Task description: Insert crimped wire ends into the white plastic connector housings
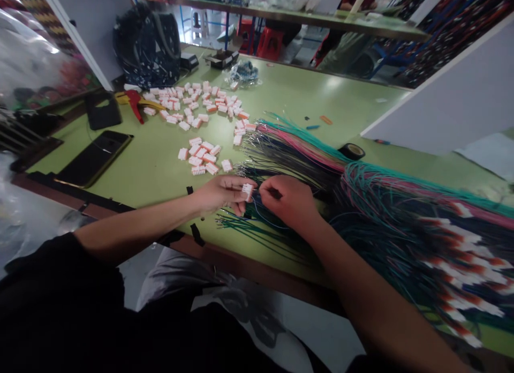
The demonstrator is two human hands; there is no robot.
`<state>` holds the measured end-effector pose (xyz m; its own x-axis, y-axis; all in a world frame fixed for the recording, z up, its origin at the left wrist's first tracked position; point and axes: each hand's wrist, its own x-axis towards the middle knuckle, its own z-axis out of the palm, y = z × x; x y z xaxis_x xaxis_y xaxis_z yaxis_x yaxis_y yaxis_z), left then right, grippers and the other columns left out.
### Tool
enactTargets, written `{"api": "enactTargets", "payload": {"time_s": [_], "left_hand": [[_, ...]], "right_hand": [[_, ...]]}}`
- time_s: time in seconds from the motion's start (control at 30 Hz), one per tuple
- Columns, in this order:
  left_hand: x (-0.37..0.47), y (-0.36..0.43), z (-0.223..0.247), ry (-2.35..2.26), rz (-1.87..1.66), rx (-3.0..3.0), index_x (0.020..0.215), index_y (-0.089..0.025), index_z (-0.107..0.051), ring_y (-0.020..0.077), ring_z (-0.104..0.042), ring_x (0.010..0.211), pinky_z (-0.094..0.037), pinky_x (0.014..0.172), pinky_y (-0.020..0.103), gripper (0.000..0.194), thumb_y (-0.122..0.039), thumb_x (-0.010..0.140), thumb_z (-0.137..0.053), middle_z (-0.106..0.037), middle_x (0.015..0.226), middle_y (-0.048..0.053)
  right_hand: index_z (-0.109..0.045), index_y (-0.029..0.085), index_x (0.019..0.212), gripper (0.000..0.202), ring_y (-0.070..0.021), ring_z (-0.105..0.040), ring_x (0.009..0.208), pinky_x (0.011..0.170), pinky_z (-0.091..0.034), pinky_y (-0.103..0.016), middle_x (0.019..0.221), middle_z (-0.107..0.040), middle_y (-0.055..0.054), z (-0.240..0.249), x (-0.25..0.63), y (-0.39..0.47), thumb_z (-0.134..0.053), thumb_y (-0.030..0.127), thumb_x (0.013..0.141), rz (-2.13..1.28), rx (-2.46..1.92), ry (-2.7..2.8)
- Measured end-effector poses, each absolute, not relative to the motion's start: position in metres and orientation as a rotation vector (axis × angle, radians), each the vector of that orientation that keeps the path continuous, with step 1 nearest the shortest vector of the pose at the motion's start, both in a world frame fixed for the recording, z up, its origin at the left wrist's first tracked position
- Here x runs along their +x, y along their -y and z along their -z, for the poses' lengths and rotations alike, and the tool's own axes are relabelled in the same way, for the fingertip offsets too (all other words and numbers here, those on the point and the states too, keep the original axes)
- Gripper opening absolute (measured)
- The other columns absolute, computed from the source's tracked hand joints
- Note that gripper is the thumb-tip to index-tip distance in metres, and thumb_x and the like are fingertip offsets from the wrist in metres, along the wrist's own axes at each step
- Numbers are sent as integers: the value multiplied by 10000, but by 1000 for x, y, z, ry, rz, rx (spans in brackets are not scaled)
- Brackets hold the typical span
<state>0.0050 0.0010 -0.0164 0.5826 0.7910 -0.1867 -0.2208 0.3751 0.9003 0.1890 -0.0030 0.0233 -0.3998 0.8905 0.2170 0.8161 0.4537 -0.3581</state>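
My left hand [225, 193] pinches a white and orange connector housing [247, 191] near the table's front edge. Close on its right, my right hand [287, 199] is closed, thumb against forefinger, and seems to grip a thin wire whose end is hidden. A bluish wire [259, 208] hangs in a loop from the connector beneath my right hand. Beyond my hands lie more loose connector housings [203, 154] in a small group, with a larger scatter behind. Bundles of black, pink and green wires [297, 148] run from the middle of the table to the right.
A phone [94, 158] and red-yellow pliers [136, 102] lie on the left. Black tape [352, 150] sits behind the wires. Wired connectors [461, 266] are heaped at the right. A dark bag [146, 46] stands at the back left, and a white partition [450, 94] rises at the right.
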Motion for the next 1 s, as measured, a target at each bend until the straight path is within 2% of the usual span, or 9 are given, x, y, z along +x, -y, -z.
{"api": "enactTargets", "payload": {"time_s": [0.33,0.5,0.53,0.6,0.67,0.83,1.0], "left_hand": [[8,2,13,-828,-655,1008,1110,-83,-602,74,-572,507,-463,524,206,363,-102,747,-620,-624,633,-14],[8,2,10,-787,-639,1009,1089,-103,-620,82,-586,521,-473,515,218,365,-92,724,-638,-642,678,-7],[8,2,9,-770,-640,1014,1070,-107,-629,83,-590,526,-474,510,217,356,-87,715,-642,-645,687,-7],[8,2,8,-745,-641,1019,1024,-113,-644,82,-592,528,-476,501,213,327,-76,699,-649,-648,696,-8],[8,1,9,-736,-627,1020,989,-113,-651,82,-591,522,-477,489,210,306,-70,685,-658,-650,693,-10],[7,0,12,-721,-610,1011,979,-111,-655,85,-593,524,-485,480,204,318,-82,665,-689,-656,689,-7],[7,-1,15,-676,-582,995,975,-115,-664,73,-590,524,-475,473,177,329,-93,650,-715,-665,693,2]], "right_hand": [[-673,186,727,253,-141,-548,664,586,-312,-246,709,-674,-34,-20,181,6,-457,260,834,-289,-1506,2451],[-691,182,774,239,-138,-589,701,637,-393,-235,768,-700,-14,-34,213,-19,-491,300,831,-646,-1367,2534],[-693,181,812,249,-152,-604,748,669,-415,-246,816,-709,-23,-37,225,-28,-477,301,841,-588,-1430,2465],[-697,175,892,262,-204,-618,858,729,-434,-296,926,-711,-74,-40,250,-46,-449,246,844,-172,-1793,2189],[-697,162,961,287,-256,-620,941,771,-445,-344,1014,-696,-130,-37,268,-60,-437,202,845,51,-2137,2060],[-681,164,1066,336,-293,-607,1033,810,-461,-378,1147,-651,-177,-24,276,-74,-408,197,873,144,-2399,2178],[-685,94,1037,375,-308,-626,1001,758,-466,-374,1089,-663,-228,-27,267,-84,-347,159,889,227,-2413,2327]]}}
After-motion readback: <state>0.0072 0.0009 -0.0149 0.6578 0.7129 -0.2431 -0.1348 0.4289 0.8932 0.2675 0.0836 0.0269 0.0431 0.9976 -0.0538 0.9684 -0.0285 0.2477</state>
